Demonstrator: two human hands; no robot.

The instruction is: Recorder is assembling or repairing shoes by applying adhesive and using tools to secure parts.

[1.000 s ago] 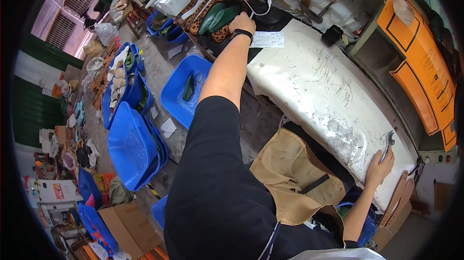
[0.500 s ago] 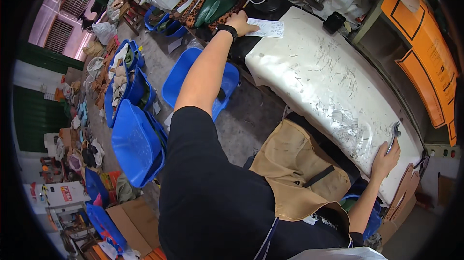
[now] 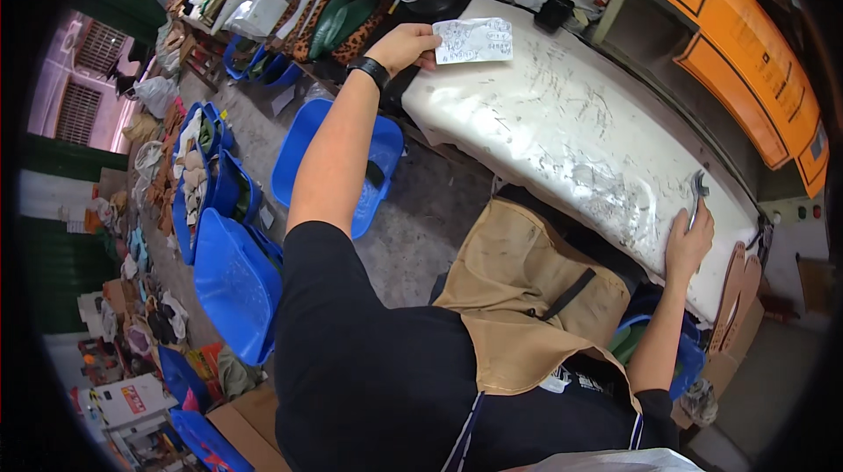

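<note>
Between the thumb and fingers of my left hand (image 3: 406,47) is a small white slip of paper (image 3: 474,42) covered in handwriting. It is over the far left end of the long white-covered worktop (image 3: 527,108). Far to the right, my right hand (image 3: 688,248) rests by the worktop's near right part, closed round a metal hand tool with a curved head (image 3: 699,186), which looks like pincers. Its handles are mostly hidden in the palm. Left of the slip, dark green pieces (image 3: 353,19) lie on a leopard-print bundle (image 3: 307,43).
A blue tub (image 3: 299,143) stands on the floor below my left arm, with stacked blue tubs (image 3: 230,283) farther left. A small black case (image 3: 555,12) sits at the worktop's back edge. Orange panels (image 3: 746,90) rise behind it. Brown flat pieces (image 3: 736,296) lean at the right end.
My left hand has lifted the slip off the worktop and tilted it up toward me. My right hand still grips the tool. The whole view has shifted slightly.
</note>
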